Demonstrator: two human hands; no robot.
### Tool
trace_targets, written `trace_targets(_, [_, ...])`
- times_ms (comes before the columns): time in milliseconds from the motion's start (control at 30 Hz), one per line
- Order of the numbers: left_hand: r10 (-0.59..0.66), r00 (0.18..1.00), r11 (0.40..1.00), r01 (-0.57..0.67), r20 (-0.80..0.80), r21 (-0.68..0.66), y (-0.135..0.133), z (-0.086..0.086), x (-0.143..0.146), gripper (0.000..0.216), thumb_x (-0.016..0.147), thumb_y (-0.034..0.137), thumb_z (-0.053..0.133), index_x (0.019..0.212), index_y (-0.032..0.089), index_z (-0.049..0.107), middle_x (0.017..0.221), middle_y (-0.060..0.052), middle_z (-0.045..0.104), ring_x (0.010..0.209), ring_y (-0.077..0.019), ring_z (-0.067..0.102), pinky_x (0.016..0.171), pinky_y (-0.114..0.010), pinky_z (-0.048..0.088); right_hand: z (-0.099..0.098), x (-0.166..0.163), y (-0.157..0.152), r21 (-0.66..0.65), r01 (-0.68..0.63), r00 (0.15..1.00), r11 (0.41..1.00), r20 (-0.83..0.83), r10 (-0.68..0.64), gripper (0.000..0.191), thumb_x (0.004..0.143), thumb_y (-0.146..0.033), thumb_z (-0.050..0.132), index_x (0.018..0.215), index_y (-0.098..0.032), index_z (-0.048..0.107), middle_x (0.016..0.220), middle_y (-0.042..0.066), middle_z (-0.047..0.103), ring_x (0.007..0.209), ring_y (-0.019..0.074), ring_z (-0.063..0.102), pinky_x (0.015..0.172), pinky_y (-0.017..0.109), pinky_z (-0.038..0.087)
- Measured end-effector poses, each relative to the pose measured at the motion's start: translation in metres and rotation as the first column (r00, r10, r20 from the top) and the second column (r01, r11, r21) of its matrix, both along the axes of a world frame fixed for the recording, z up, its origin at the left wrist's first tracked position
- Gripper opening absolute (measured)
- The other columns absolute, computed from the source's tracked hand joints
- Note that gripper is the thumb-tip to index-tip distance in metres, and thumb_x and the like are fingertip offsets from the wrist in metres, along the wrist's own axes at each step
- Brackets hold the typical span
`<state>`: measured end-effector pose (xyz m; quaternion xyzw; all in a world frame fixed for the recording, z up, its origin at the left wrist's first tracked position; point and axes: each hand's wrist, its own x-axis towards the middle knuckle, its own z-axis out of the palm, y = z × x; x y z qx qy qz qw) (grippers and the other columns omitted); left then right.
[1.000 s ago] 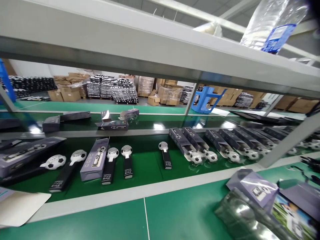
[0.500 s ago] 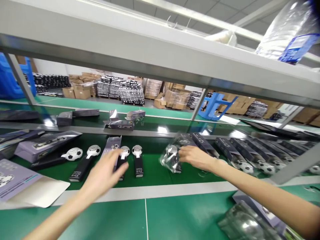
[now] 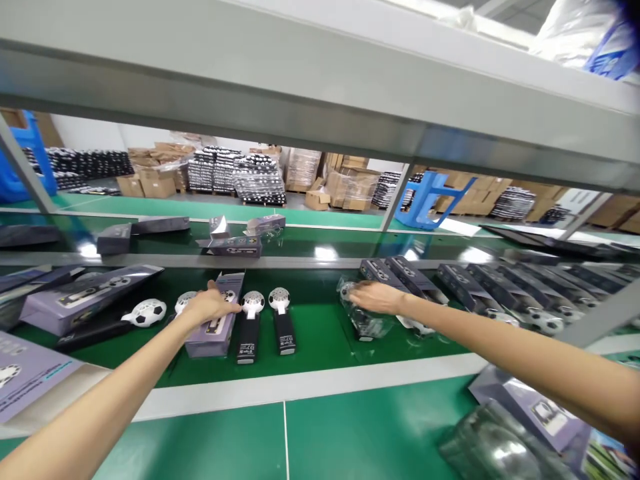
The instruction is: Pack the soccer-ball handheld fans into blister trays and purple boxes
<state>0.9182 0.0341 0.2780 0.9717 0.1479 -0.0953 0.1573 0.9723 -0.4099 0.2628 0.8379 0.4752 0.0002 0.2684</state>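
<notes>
Both of your hands reach onto the green belt (image 3: 320, 337). Your left hand (image 3: 207, 308) lies palm-down with fingers loosely curled on a purple box (image 3: 216, 320); the box's print is too small to read. Your right hand (image 3: 376, 297) rests flat, fingers half spread, on a clear plastic bag (image 3: 364, 313) wrapped around a dark handheld fan; whether it grips the bag cannot be told. Two bare fans (image 3: 283, 320) with football-patterned heads and black handles lie between your hands, just right of the box.
</notes>
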Motion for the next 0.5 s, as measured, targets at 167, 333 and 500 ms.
trace_targets(167, [-0.121,0.977,0.99,0.132,0.176,-0.056,0.003,0.03,-0.046,0.11,0.064,0.053,0.071,0.158,0.017,0.026,0.144,-0.017,0.06,0.124,-0.0364,0.063,0.097,-0.038,0.051,-0.011,0.017,-0.009,0.092,-0.17,0.979,0.981,-0.095,0.178,0.031,0.098,-0.005,0.045,0.115,-0.018,0.068,0.129,0.013,0.068,0.127,0.0211,0.059,0.113,0.038,0.042])
trace_targets(333, [-0.352,0.925,0.929,0.364,0.142,-0.07,-0.012,0.036,-0.128,0.107,0.059,0.032,0.069,0.158,0.031,0.029,0.151,-0.006,0.054,0.121,-0.0317,0.065,0.095,-0.035,0.054,0.047,0.0,-0.004,0.295,0.152,0.988,0.943,-0.015,-0.154,0.031,0.079,-0.03,0.073,0.107,-0.015,0.071,0.104,0.012,0.074,0.092,0.0271,0.07,0.079,0.034,0.053])
trace_targets(500, [-0.492,0.859,0.865,0.501,0.14,-0.036,-0.07,0.044,-0.154,0.106,0.061,0.029,0.066,0.16,0.035,0.027,0.153,-0.005,0.052,0.12,-0.0328,0.066,0.094,-0.038,0.057,0.094,-0.086,0.061,0.297,0.031,0.999,0.954,-0.038,-0.021,0.031,0.076,-0.042,0.07,0.095,-0.018,0.07,0.094,0.009,0.073,0.081,0.0248,0.068,0.062,0.029,0.041])
